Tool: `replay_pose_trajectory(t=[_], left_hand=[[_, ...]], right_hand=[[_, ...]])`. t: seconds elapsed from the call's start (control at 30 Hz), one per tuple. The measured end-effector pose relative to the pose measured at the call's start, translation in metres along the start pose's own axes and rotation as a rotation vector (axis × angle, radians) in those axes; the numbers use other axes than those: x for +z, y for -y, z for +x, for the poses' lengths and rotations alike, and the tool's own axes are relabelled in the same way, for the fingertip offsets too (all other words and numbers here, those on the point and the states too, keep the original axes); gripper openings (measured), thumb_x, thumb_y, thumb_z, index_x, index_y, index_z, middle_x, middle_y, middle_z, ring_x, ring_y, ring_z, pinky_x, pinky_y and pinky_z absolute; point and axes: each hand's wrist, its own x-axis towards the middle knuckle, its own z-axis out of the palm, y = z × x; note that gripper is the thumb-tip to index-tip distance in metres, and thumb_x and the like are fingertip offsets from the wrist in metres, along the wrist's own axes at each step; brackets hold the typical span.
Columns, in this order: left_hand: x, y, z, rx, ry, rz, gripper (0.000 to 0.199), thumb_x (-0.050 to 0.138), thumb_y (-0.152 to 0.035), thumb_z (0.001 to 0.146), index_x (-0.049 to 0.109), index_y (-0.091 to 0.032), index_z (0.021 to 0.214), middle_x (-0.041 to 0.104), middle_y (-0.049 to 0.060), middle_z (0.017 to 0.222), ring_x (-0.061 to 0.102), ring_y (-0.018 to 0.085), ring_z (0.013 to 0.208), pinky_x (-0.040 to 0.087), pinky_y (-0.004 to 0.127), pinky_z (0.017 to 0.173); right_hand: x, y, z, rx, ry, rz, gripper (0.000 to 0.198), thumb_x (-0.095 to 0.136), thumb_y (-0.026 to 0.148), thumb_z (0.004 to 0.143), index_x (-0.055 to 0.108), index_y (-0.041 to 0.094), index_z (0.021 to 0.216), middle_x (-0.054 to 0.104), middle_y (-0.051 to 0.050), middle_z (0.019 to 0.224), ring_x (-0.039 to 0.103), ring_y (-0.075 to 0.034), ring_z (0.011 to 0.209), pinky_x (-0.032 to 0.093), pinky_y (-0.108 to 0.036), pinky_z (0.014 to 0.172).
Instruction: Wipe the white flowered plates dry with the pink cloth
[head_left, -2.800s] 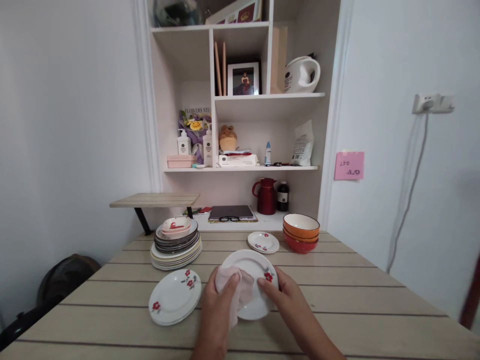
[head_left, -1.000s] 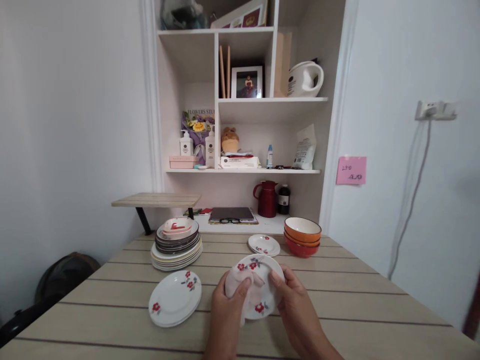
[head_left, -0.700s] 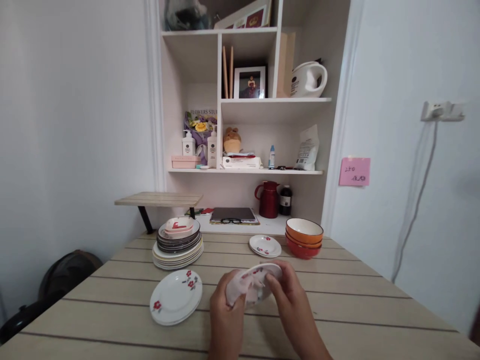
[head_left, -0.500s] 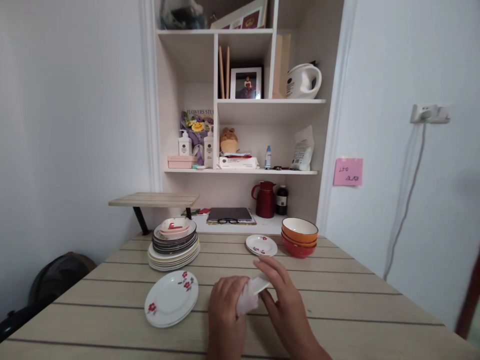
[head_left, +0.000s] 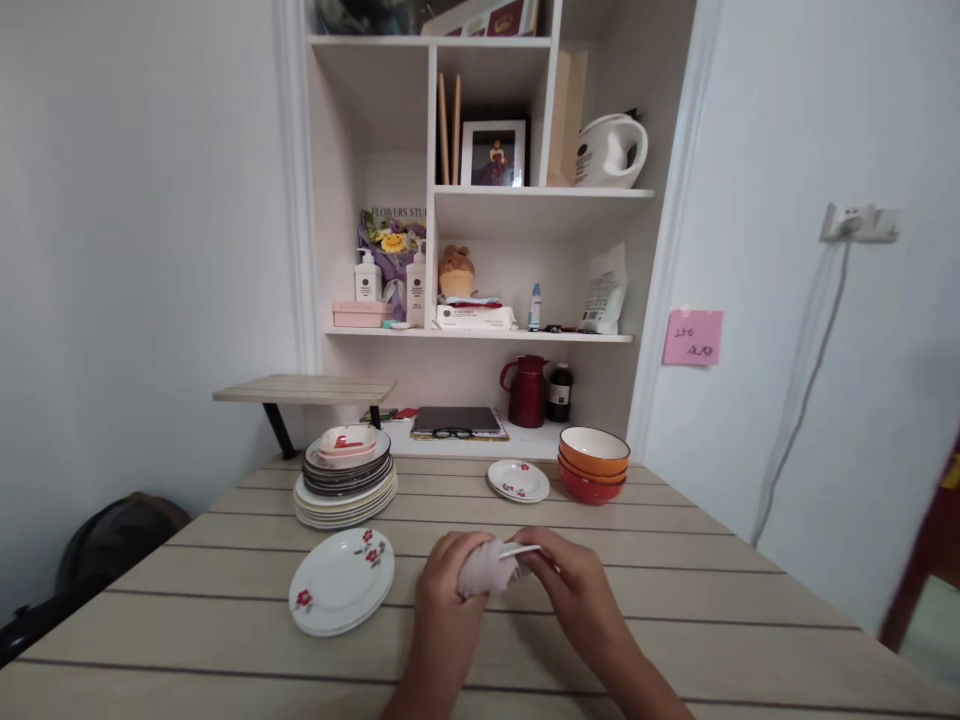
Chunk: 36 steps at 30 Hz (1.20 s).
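Observation:
Above the front middle of the table, a small white plate (head_left: 520, 549) is seen nearly edge-on, mostly covered by cloth and fingers. My left hand (head_left: 448, 588) is closed on a pale pinkish cloth (head_left: 481, 571) folded around the plate's left part. My right hand (head_left: 576, 580) pinches the plate's right edge between thumb and fingers. To the left lie large white plates (head_left: 337, 590) with red flowers, stacked. Beyond my hands sit small flowered plates (head_left: 517, 481), also stacked.
At the back left stands a tall stack of plates (head_left: 345, 505) topped by small dishes (head_left: 347, 445), near a raised wooden shelf (head_left: 304, 389). Orange and red bowls (head_left: 592, 466) are nested at the back right. Behind them is a red jug (head_left: 528, 392).
The plate has tipped from showing its face to nearly edge-on. My right fingers, raised and spread before, have come down onto its edge. The camera view has shifted slightly.

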Motion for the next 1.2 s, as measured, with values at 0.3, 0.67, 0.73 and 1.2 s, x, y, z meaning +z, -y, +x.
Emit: replay_pose_trajectory(t=[0.3, 0.67, 0.73, 1.2], left_hand=[[0.002, -0.004, 0.005, -0.450, -0.157, -0.401, 0.026, 0.072, -0.019, 0.062, 0.072, -0.015, 0.088, 0.074, 0.005, 0.080, 0.068, 0.021, 0.073, 0.054, 0.025, 0.065], [0.002, -0.002, 0.001, -0.395, -0.200, -0.314, 0.024, 0.071, -0.031, 0.071, 0.072, -0.014, 0.089, 0.075, 0.008, 0.082, 0.069, 0.023, 0.075, 0.055, 0.030, 0.068], [0.001, 0.001, 0.000, -0.198, -0.210, -0.170, 0.019, 0.066, -0.021, 0.072, 0.072, -0.017, 0.090, 0.074, 0.007, 0.087, 0.068, 0.023, 0.080, 0.055, 0.032, 0.073], [-0.008, -0.002, -0.004, 0.506, -0.075, 0.374, 0.038, 0.048, -0.001, 0.077, 0.062, -0.021, 0.105, 0.070, 0.006, 0.087, 0.064, 0.021, 0.077, 0.053, 0.034, 0.068]], right_hand=[[0.016, -0.003, -0.001, 0.263, -0.128, 0.415, 0.024, 0.060, 0.042, 0.084, 0.066, 0.018, 0.081, 0.062, -0.001, 0.074, 0.054, -0.018, 0.071, 0.042, -0.025, 0.064], [0.025, 0.000, -0.001, 0.284, -0.172, 0.393, 0.030, 0.059, 0.039, 0.085, 0.063, 0.018, 0.106, 0.070, -0.007, 0.096, 0.064, -0.024, 0.085, 0.051, -0.035, 0.074], [0.022, -0.001, -0.002, 0.138, -0.258, 0.167, 0.035, 0.058, 0.033, 0.086, 0.057, 0.022, 0.119, 0.065, -0.009, 0.116, 0.061, -0.026, 0.102, 0.050, -0.039, 0.085], [0.002, 0.009, -0.004, -0.385, -0.237, -0.559, 0.031, 0.049, 0.017, 0.091, 0.068, 0.029, 0.112, 0.072, -0.006, 0.111, 0.067, -0.023, 0.096, 0.053, -0.036, 0.079]])
